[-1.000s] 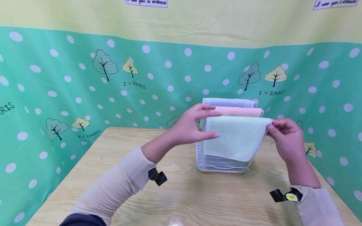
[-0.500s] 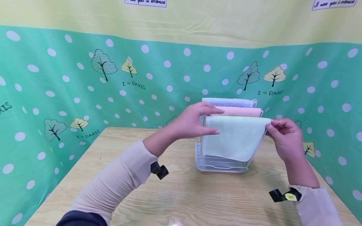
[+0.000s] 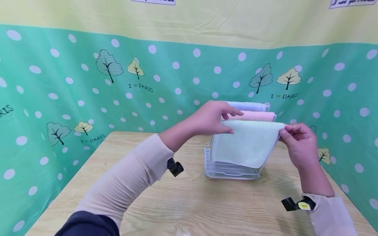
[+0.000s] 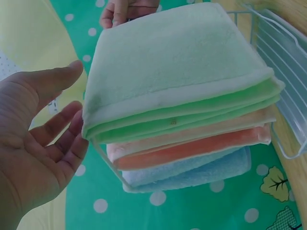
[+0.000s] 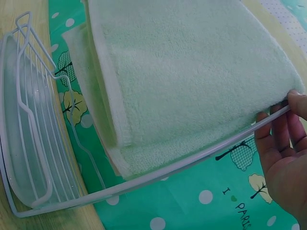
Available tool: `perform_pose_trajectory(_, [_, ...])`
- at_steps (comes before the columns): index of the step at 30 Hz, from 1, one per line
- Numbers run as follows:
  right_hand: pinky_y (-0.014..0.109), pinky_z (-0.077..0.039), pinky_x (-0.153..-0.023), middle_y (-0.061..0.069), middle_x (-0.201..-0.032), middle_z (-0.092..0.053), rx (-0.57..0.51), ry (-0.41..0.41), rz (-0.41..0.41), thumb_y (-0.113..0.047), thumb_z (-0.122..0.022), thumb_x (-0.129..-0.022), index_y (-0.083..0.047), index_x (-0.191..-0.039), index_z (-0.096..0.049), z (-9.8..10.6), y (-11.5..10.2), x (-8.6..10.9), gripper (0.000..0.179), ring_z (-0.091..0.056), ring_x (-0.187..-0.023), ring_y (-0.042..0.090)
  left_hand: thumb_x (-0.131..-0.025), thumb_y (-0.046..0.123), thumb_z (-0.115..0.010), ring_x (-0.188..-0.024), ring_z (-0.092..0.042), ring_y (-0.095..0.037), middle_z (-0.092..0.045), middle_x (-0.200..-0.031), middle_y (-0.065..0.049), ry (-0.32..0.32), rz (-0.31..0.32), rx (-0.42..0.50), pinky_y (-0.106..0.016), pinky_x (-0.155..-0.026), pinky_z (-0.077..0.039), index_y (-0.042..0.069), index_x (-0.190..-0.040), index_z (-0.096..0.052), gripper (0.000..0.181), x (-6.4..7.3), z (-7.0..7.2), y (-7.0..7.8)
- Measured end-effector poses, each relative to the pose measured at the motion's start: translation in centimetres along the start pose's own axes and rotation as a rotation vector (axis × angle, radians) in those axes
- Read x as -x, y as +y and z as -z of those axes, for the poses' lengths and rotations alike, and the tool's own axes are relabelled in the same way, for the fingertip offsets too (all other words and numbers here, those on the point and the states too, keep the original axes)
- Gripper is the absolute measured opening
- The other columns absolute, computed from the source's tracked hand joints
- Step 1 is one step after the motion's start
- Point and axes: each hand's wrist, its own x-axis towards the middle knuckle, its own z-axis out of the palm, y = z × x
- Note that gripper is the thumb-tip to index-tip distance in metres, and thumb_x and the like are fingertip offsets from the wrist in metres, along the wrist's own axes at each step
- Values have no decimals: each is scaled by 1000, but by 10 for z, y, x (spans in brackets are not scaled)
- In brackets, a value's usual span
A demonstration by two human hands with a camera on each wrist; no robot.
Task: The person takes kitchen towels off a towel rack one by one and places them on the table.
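Observation:
A light green towel (image 3: 245,144) hangs folded over the front bar of a white wire rack (image 5: 158,179). Behind it hang a pink towel (image 3: 261,116) and a blue towel (image 3: 249,106). My right hand (image 3: 302,144) pinches the green towel's top right corner, thumb on the cloth and fingers under the rack's bar in the right wrist view. At the opposite end, my left hand (image 3: 209,119) reaches with thumb and fingers apart; its fingertips are right at the green towel's folded edge in the left wrist view. It hides the left ends of the pink and blue towels from the head view.
The rack's base holds a clear tray (image 5: 26,129) and stands on a wooden table (image 3: 183,203). A green dotted curtain (image 3: 159,95) with printed trees hangs behind and at both sides. Black wrist cameras sit on both sleeves.
My left hand has moved right and slightly up, over the green towel's top left corner, and its fingers have bent more. My right hand and the towels have stayed in place.

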Motion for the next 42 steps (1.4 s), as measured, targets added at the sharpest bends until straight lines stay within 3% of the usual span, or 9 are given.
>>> perform_pose_trajectory(13, [27, -57, -75, 9, -96, -68, -37, 22, -1, 10, -62, -89, 12, -101, -62, 2, -3, 0, 13, -66, -84, 16, -88, 13, -73, -93, -58, -7, -67, -102, 8, -140, 20, -100, -17, -78, -47, 19, -124, -69, 37, -29, -3, 16])
perform_pose_trajectory(24, [28, -56, -75, 9, -96, -67, -29, 24, -26, 8, -65, -88, 11, -101, -62, 3, -2, 1, 13, -66, -83, 16, -90, 22, -73, -100, -56, -6, -66, -118, 7, -242, 46, -172, -17, -85, -45, 20, -131, -64, 43, -50, -18, 20])
perform_pose_trajectory(28, [28, -56, -75, 9, -97, -67, -21, 36, -32, 6, -65, -88, 10, -101, -62, 2, -1, 1, 14, -66, -84, 16, -91, 26, -71, -100, -56, -5, -66, -117, 9, -255, 51, -165, -17, -87, -44, 19, -130, -65, 40, -54, -23, 21])
perform_pose_trajectory(32, [28, -55, -76, 9, -97, -67, -11, 40, -33, 5, -66, -88, 11, -102, -62, 1, 0, 1, 16, -65, -84, 16, -92, 29, -70, -93, -56, -6, -66, -105, 11, -257, 80, -170, -18, -81, -45, 20, -125, -67, 35, -56, -27, 21])
perform_pose_trajectory(42, [28, -55, -75, 9, -96, -67, 0, 23, 2, 9, -64, -88, 13, -102, -61, 2, 2, 0, 14, -65, -83, 16, -93, 25, -69, -90, -57, -5, -69, -109, 7, -196, 53, -221, -16, -81, -45, 16, -121, -71, 29, -59, -32, 20])
